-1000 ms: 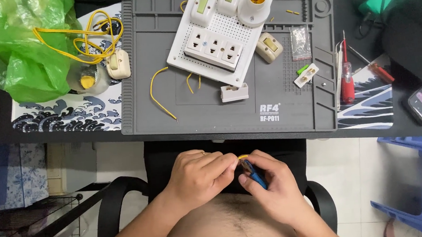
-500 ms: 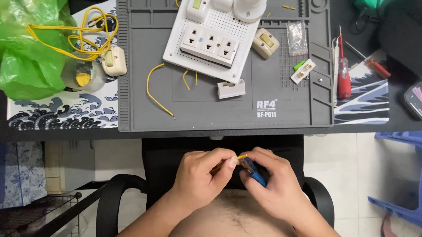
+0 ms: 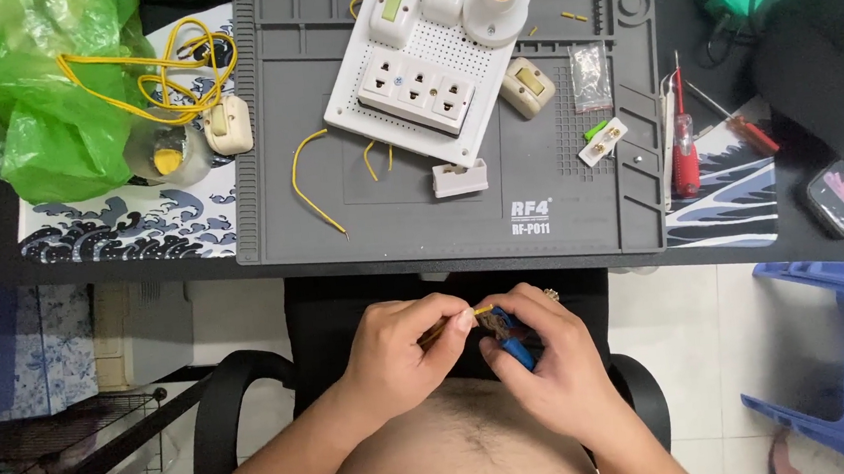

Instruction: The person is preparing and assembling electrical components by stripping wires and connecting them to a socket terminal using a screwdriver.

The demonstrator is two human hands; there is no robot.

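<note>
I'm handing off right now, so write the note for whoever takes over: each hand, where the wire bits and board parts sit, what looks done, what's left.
Left hand: pinching a short yellow wire at lap level, below the table edge.
Right hand: closed on a blue-handled tool at the wire's end; its tip is hidden.
White board on the grey mat carries two switches, a lamp holder and a triple socket.
Loose yellow wire pieces lie on the mat beside it; a wire coil sits left.
Done: parts are mounted on the board.
Left: no wire visibly joins them.
</note>
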